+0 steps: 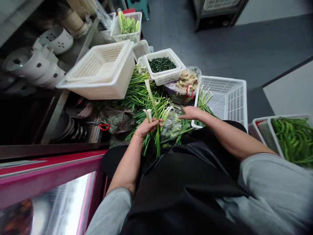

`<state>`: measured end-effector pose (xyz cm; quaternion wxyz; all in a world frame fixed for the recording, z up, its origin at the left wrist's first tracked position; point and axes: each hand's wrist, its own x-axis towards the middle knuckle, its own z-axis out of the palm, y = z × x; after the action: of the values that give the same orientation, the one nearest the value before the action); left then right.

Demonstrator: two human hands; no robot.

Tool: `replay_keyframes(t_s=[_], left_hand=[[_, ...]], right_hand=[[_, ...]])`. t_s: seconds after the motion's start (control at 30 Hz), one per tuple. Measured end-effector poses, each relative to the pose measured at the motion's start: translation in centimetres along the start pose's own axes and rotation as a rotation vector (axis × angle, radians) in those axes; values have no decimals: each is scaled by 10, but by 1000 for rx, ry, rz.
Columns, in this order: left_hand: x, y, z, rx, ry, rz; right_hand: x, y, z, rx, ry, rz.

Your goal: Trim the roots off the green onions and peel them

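My left hand (148, 126) is closed around a few green onions (152, 98), their white ends pointing up and their leaves hanging below. To the right, my right hand (190, 113) reaches over clear plastic (171, 125) and loose green stalks, fingers stretched out and apart from the held stalks; nothing shows in it. A large pile of green onions (139, 88) spreads behind my left hand. More of them (204, 99) lie along the left side of a white perforated basket (226, 98), just right of my right hand.
Stacked white bins (97, 85) stand at the left, near red-handled scissors (104, 126). Dark green peppers (161, 64) fill a small basket. Beside it sits a plastic bag of roots (187, 81). Green peppers (294, 138) fill a basket at far right. A metal shelf (84, 49) holds white bowls.
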<state>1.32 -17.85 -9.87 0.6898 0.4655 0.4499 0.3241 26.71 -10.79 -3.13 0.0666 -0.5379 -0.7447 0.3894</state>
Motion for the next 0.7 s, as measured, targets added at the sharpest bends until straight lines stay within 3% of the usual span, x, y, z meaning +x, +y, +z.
replay_keyframes(t_s=[0.13, 0.23, 0.3, 0.4, 0.47, 0.53, 0.63, 0.7], left_hand=[[1, 5, 18, 32, -104, 0], [0, 4, 28, 0, 89, 56], [-3, 2, 29, -29, 136, 62], [-11, -5, 22, -133, -24, 21], [-14, -10, 14, -217, -73, 27], [-15, -13, 6, -279, -40, 61], [-14, -15, -6, -331, 49, 101], [-14, -13, -13, -338, 104, 99]], right_hand=[[16, -36, 22, 215, -186, -168], [17, -50, 24, 353, -293, -202], [16, -47, 21, 427, -381, -181], [6, -35, 8, 494, -585, -203], [-10, -29, -5, 564, -625, -228], [-32, -25, -20, 703, -495, -256], [-59, -15, -39, 913, -100, -328], [-61, -1, -44, 885, 15, -301]])
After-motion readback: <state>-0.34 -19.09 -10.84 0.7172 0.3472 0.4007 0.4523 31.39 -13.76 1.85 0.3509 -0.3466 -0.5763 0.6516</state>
